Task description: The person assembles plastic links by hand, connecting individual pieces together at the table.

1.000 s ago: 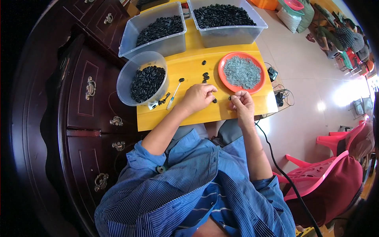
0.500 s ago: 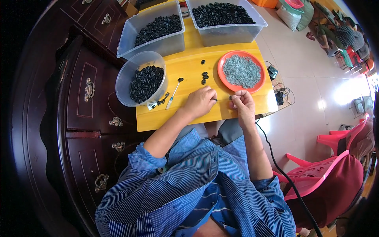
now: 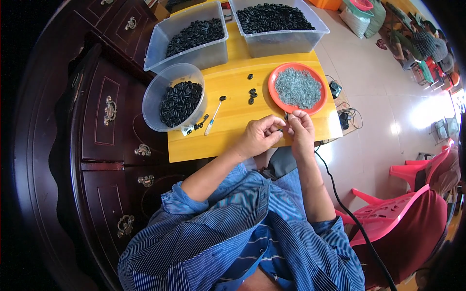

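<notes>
In the head view, the person's 2 bare hands meet near the front of the yellow table (image 3: pixel 233 110), so close that I can't tell whether they touch. The left hand (image 3: pixel 261 134) is curled, thumb and forefinger pinching a small black oval (image 3: pixel 280 130). The right hand (image 3: pixel 302 130) has its thumb and fingertips pressed together around a small dark piece (image 3: pixel 286 117), too tiny for me to make out, just beside the orange-red plate (image 3: pixel 272 90) heaped with thin greyish bits (image 3: pixel 298 88).

Beyond the hands, 4 loose ovals (image 3: pixel 252 91) lie on the tabletop, 3 grouped and 1 farther back. Left of them is a thin screwdriver (image 3: pixel 213 116), another oval at its tip. Next to that, a few black bits (image 3: pixel 200 123) lie beside the round tub (image 3: pixel 149 104), which holds a pile of ovals. At the back stand 2 clear bins (image 3: pixel 206 59), both filled with similar black pieces. A dark wooden cabinet (image 3: pixel 99 131) stands on the left, a pink chair (image 3: pixel 386 213) on the right.
</notes>
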Motion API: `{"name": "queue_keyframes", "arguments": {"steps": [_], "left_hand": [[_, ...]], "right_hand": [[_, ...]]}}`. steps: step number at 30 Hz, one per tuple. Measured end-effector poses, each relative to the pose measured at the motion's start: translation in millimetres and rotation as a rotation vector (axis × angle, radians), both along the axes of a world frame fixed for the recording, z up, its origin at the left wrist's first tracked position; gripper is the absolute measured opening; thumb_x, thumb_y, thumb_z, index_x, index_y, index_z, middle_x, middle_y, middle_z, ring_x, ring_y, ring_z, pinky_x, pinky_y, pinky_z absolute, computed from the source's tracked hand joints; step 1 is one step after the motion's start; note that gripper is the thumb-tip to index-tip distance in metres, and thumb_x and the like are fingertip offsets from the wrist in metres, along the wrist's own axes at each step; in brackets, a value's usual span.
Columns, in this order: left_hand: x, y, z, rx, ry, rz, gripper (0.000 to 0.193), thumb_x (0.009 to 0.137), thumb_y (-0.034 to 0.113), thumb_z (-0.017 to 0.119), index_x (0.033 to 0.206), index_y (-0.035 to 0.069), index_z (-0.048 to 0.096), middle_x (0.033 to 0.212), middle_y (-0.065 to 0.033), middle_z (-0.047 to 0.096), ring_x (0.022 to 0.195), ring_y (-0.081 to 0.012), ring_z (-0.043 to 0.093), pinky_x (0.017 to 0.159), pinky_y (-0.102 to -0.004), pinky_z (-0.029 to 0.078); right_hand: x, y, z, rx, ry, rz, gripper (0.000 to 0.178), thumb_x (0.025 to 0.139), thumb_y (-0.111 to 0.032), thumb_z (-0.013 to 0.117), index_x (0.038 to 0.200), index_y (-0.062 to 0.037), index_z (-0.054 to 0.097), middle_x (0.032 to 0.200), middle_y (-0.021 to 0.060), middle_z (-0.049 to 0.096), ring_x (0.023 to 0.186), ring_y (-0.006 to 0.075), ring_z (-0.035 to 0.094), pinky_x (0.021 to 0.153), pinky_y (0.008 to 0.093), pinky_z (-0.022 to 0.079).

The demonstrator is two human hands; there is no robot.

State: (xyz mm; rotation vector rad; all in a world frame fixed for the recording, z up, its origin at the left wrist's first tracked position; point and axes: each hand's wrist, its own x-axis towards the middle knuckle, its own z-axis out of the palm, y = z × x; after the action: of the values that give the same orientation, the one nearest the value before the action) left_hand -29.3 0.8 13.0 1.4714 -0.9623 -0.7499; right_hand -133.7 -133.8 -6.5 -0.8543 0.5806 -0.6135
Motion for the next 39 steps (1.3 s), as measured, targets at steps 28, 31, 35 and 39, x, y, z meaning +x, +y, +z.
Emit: {"name": "queue_keyframes", "arguments": {"steps": [28, 31, 35, 39], "left_hand": [[-21, 4, -1, -0.032, 0.02, -0.156, 0.022, 0.092, 0.0, 0.064, 0.113, -0.001, 0.069, 0.09, 0.0002, 0.065, 0.076, -0.0046, 0.059, 0.069, -0.0232, 0.051], [-21, 6, 2, 0.086, 0.061, -0.147, 0.021, 0.091, -0.001, 0.064, 0.111, 0.0, 0.069, 0.09, 0.0036, 0.064, 0.074, -0.0014, 0.055, 0.067, -0.0204, 0.048], [-21, 6, -7, 0.047, 0.082, -0.1, 0.022, 0.089, -0.003, 0.065, 0.11, 0.001, 0.07, 0.091, 0.0051, 0.064, 0.073, 0.0006, 0.054, 0.067, -0.0185, 0.047], [-9, 8, -14, 0.018, 0.045, 0.039, 0.023, 0.09, -0.003, 0.066, 0.111, 0.002, 0.069, 0.094, 0.0049, 0.065, 0.075, 0.0009, 0.054, 0.067, -0.0175, 0.047]], "right_hand": [[2, 5, 9, 0.432, -0.165, -0.031, 0.022, 0.095, -0.009, 0.068, 0.115, -0.0091, 0.059, 0.096, 0.0047, 0.068, 0.079, 0.0131, 0.066, 0.071, 0.029, 0.058], [3, 6, 9, 0.405, -0.146, -0.037, 0.022, 0.096, -0.009, 0.068, 0.115, -0.009, 0.059, 0.096, 0.0037, 0.068, 0.079, 0.0128, 0.066, 0.07, 0.0287, 0.058], [4, 8, 10, 0.334, -0.149, -0.023, 0.02, 0.096, -0.009, 0.067, 0.114, -0.0093, 0.058, 0.095, 0.0018, 0.067, 0.078, 0.0121, 0.065, 0.07, 0.0265, 0.056], [2, 9, 10, 0.213, -0.11, -0.023, 0.018, 0.097, -0.008, 0.065, 0.113, -0.01, 0.058, 0.093, 0.0006, 0.066, 0.077, 0.0108, 0.064, 0.071, 0.0237, 0.053]]}}
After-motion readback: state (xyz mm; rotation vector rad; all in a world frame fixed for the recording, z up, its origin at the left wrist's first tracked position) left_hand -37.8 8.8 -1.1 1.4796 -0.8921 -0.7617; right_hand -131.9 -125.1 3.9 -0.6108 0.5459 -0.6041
